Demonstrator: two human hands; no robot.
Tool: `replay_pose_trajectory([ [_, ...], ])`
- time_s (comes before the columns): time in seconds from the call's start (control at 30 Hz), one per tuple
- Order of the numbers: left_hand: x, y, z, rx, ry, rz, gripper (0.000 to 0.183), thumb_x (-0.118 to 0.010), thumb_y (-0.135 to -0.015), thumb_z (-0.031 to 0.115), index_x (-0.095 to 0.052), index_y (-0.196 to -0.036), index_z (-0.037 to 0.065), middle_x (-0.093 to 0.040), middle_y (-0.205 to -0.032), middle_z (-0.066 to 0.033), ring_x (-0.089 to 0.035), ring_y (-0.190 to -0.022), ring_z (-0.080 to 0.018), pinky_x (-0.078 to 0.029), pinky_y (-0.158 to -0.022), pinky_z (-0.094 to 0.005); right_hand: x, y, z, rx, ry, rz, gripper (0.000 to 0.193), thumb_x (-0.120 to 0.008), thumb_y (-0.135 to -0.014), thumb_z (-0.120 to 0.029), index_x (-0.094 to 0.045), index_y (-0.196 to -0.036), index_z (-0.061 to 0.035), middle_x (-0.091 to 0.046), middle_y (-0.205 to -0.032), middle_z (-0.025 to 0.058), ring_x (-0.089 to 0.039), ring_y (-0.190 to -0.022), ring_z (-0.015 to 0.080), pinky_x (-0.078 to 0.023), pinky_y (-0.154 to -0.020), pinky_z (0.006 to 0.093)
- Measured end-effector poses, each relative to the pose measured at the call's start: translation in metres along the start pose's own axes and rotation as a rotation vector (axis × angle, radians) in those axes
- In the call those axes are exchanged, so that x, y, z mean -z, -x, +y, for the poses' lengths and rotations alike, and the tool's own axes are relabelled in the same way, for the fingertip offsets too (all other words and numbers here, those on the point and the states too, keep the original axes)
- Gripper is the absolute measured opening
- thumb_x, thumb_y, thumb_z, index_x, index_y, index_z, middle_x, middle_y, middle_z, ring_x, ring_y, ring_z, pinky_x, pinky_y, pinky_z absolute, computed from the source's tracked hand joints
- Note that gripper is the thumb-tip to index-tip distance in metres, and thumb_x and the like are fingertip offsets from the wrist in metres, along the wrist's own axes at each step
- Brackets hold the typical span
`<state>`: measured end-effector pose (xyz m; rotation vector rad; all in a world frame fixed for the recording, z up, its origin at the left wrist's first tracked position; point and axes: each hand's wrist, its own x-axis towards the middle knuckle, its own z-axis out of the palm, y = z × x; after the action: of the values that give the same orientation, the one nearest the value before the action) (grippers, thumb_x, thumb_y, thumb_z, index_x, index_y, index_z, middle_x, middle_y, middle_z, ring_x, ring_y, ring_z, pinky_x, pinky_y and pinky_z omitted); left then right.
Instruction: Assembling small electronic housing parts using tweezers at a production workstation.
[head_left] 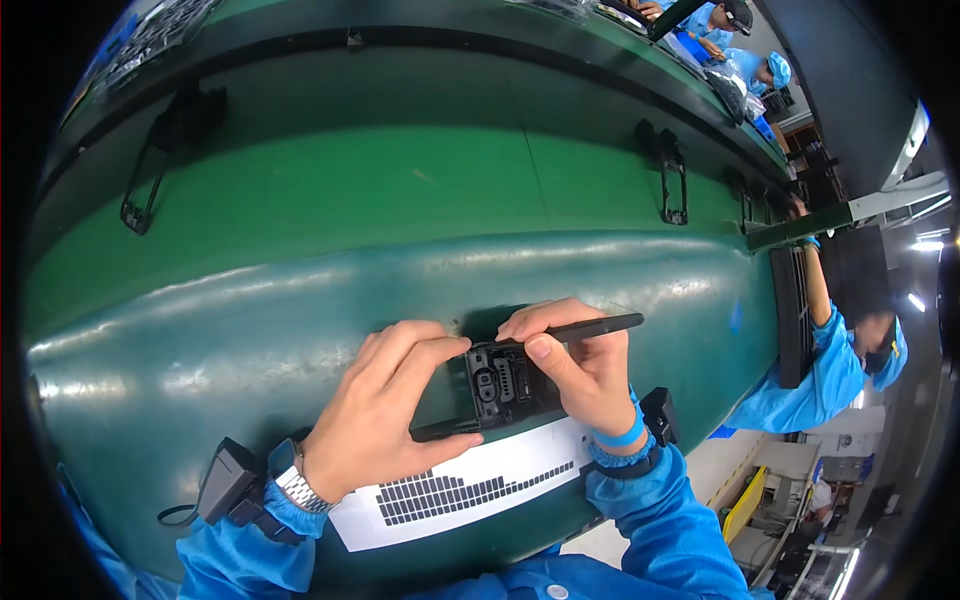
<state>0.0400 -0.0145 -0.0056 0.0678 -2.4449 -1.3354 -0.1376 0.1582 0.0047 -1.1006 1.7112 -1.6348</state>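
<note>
A black plastic housing (487,386) with round and slotted recesses lies on the green mat in front of me. My left hand (385,405) grips it from the left, index finger at its far edge and thumb at its near edge. Between the thumb and fingers of my right hand (585,370) is a slim black pen-shaped tool (605,326). Its rear end points right and its tip is at the housing's far edge, partly hidden by my fingers. Under my left hand and the housing lies a white sheet (360,522) bearing rows of small black rectangular pieces.
Beyond the mat runs a green conveyor belt (400,180). Black frames stand on it at the left (150,185) and right (673,185). Dark trays (793,320) are stacked at the mat's right edge, beside a co-worker in blue (810,375) reaching toward the belt. Other workers sit across the line.
</note>
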Motion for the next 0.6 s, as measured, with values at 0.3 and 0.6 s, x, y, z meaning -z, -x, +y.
replay_pose_trajectory([
  [0.3, -0.0016, -0.0018, -0.0003, -0.008, -0.008, 0.012, 0.073, -0.092, -0.068, 0.024, -0.061, -0.130, 0.002, -0.058, -0.124, -0.0144, -0.060, -0.113, -0.0373, -0.050, -0.099, -0.0458, 0.0016, -0.0016, -0.0004, 0.025, 0.014, -0.022, 0.011, -0.070, -0.100, -0.007, -0.071, -0.105, 0.0019, -0.075, -0.102, 0.0139, -0.071, -0.099, 0.0220, -0.056, -0.091, 0.0358],
  [0.6, -0.0058, -0.0057, -0.0007, -0.031, -0.054, 0.019, 0.077, -0.096, -0.065, 0.027, -0.063, -0.130, 0.004, -0.060, -0.124, -0.0164, -0.064, -0.111, -0.0371, -0.053, -0.096, -0.0448, 0.0071, -0.0017, 0.0001, 0.041, 0.073, -0.027, 0.011, -0.072, -0.098, -0.009, -0.072, -0.104, 0.0003, -0.075, -0.103, 0.0136, -0.071, -0.100, 0.0244, -0.055, -0.092, 0.0377],
])
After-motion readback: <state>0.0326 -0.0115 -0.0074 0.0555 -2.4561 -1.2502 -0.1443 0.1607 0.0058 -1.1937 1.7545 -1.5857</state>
